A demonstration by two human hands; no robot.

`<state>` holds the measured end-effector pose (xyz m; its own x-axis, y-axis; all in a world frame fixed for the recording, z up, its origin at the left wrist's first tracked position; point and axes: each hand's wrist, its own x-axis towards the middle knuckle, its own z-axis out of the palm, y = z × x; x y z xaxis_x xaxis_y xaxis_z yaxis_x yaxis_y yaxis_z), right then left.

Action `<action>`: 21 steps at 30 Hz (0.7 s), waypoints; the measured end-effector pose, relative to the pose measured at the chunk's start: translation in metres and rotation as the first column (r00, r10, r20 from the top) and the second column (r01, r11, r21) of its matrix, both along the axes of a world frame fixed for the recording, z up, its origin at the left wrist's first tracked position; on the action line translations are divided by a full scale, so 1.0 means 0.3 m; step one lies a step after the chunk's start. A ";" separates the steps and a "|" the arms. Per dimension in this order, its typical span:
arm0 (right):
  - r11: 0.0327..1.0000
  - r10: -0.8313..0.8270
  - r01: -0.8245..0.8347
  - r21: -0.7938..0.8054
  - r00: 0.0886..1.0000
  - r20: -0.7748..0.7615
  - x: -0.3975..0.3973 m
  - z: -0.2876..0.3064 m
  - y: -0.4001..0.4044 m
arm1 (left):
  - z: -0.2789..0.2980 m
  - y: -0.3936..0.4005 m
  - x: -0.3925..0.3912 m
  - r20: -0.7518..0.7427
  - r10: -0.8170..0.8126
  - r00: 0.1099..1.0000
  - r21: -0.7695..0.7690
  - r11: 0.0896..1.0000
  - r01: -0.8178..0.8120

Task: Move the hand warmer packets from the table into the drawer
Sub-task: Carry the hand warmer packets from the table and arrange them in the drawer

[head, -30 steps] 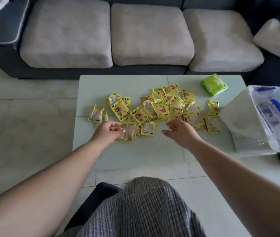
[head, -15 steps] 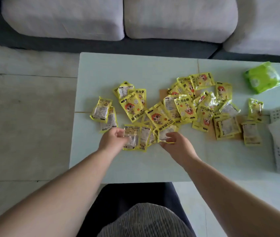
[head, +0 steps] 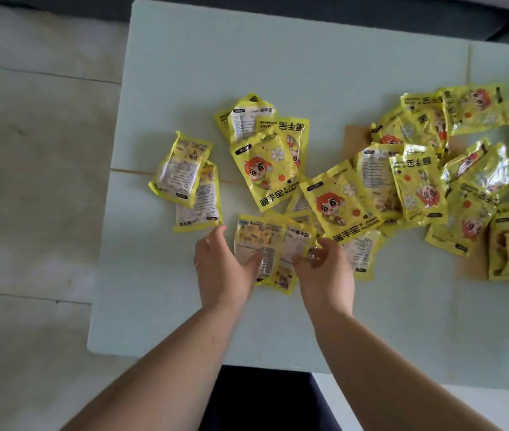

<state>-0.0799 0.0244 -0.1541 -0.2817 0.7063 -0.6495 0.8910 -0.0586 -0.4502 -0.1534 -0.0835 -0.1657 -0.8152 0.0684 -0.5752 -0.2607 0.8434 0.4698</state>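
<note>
Hands closer together: left hand point(head: 223, 269), right hand point(head: 326, 269) grip packet pair point(head: 270, 244); loose packets point(head: 418, 178) crowd right.

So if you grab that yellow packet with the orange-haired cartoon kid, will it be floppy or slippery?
Probably a bit floppy: the cartoon packet looks like a thin, crinkled pouch lying flat on the table. Its shiny film could be slippery, so it may slide off its neighbours. It looks small and flat, so likely light, and it won't roll.
</note>
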 end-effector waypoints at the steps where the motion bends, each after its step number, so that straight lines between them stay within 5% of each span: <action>1: 1.000 0.003 -0.003 0.009 1.000 -0.009 -0.002 -0.015 -0.007 | -0.011 0.004 0.017 0.008 0.006 1.000 -0.009 1.000 -0.005; 11: 0.995 0.085 -0.089 0.050 0.992 0.092 -0.040 -0.078 -0.029 | -0.072 0.025 0.036 -0.024 0.014 1.000 -0.022 1.000 -0.015; 21: 0.997 0.050 -0.056 -0.047 0.991 -0.123 -0.019 0.019 0.035 | 0.015 -0.041 -0.057 -0.020 0.080 0.997 0.128 0.989 -0.077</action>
<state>-0.0857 0.0349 -0.1483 -0.3968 0.6557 -0.6424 0.8323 -0.0381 -0.5530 -0.1705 -0.0959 -0.1613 -0.8351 0.0746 -0.5450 -0.3106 0.7537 0.5792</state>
